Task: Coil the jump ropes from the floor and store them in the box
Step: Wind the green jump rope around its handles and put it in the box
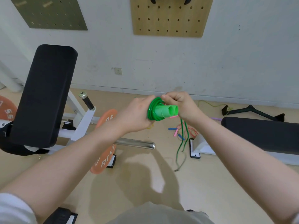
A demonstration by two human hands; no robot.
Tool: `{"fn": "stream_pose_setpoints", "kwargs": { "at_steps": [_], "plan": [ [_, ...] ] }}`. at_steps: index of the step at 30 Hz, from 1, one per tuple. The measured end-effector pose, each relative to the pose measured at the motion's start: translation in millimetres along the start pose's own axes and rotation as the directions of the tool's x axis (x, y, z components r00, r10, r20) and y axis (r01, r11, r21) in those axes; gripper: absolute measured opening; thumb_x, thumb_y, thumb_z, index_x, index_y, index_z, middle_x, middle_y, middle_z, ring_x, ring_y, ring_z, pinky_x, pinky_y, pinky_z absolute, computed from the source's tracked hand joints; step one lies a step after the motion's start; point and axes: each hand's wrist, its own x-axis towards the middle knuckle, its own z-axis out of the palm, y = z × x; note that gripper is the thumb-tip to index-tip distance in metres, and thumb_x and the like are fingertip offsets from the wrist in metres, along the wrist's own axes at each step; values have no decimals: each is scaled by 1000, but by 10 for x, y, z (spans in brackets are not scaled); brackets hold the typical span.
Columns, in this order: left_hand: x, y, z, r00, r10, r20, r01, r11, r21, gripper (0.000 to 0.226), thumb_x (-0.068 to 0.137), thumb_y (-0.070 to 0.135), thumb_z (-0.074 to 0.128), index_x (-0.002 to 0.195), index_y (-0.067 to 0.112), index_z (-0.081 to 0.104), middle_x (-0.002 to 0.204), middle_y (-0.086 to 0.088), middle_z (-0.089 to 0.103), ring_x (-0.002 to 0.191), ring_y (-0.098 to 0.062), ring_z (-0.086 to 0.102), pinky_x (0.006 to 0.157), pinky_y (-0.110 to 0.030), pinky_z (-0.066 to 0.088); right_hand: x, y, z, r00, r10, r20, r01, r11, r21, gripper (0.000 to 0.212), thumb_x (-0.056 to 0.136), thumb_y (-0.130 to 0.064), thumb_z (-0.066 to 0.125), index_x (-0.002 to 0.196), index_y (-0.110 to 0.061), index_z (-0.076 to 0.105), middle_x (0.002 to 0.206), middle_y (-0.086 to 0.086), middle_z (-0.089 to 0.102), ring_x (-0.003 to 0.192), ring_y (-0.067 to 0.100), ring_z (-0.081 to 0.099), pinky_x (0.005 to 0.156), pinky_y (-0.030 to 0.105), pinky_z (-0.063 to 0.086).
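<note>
Holding the two green handles (166,110) side by side in the left hand (137,115), fingers curled round them so the pair acts as a spool, butt ends pointing back toward the camera. Pinching the green rope (153,109) up top with the right hand (179,104), fingertips closed tight on the cord, probably guiding the next turn onto the stack of loops already sitting around the handles. Keeping everything up at about chest height, presumably so the slack hangs free instead of dragging and snagging.

Still leaving a long tail (182,139) of green cord dangling down past the right wrist to the floor, so guessing roughly halfway through this one. Waiting further off on the floor: a tangle of pink and blue ropes (181,132) near the foot of the black bench (262,133), plus a thin yellow-green cord (210,104) along the wall. Not seeing the box anywhere in view, so can't say where it is.

Sitting to the left: an orange weight plate (105,143) and a chrome bar (135,143).
</note>
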Motion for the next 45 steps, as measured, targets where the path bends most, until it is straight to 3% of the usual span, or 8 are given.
{"fn": "stream_pose_setpoints", "kwargs": {
  "at_steps": [3,6,11,16,21,28,36,45],
  "plan": [
    [1,52,19,989,-149,-25,144,979,-147,44,78,6,65,114,6,42,70,-3,59,67,-28,58,52,-26,27,-34,132,142,997,-45,-66,32,981,-191,29,91,-18,47,64,-19,58,58,-11,56,58,-2,51,58,23,43],
    [1,55,96,966,-258,11,256,949,-185,54,78,5,61,123,9,31,59,7,47,53,-19,48,49,-25,32,-30,291,282,998,18,-68,-52,840,-539,22,86,-7,43,94,1,63,90,21,65,88,33,62,75,43,48],
    [58,9,141,930,-348,119,356,933,-53,57,77,7,58,124,10,26,65,1,46,67,-29,51,57,-29,31,-153,139,395,974,226,-8,-201,850,-486,33,91,-2,38,59,-9,37,75,19,47,73,28,46,55,30,28],
    [69,-65,134,904,-354,238,362,932,12,67,75,2,59,128,11,19,66,-2,42,59,-25,49,50,-31,32,-140,86,387,912,337,233,-130,779,-613,19,92,-4,38,96,4,54,102,25,59,96,35,57,81,38,47],
    [14,-128,210,881,-399,255,311,893,325,74,82,0,50,141,11,7,64,-1,36,51,-18,39,44,-29,24,-225,-67,442,804,357,474,107,698,-708,4,95,-11,41,94,-7,41,110,20,60,101,33,56,85,37,46],
    [-34,-136,157,835,-355,421,124,866,484,77,85,6,46,145,11,-1,63,0,31,50,-16,35,43,-28,26,-4,-281,114,929,143,342,37,883,-468,9,84,-8,61,82,-17,58,65,-5,62,69,13,55,63,27,43],
    [-85,59,-10,936,-125,330,63,979,192,111,86,23,59,114,41,-46,60,0,43,53,-18,43,45,-26,28,0,-178,-46,960,71,270,-103,989,107,21,81,9,59,72,-9,55,52,-10,60,47,-5,53,52,5,41],
    [-73,149,-15,953,-195,233,239,954,-183,92,76,9,65,146,32,11,72,-6,59,60,-15,53,59,-26,40,-87,76,118,984,120,131,-143,972,187,17,83,3,55,70,-8,54,56,-12,55,49,-7,48,51,9,39]
  ]
}}
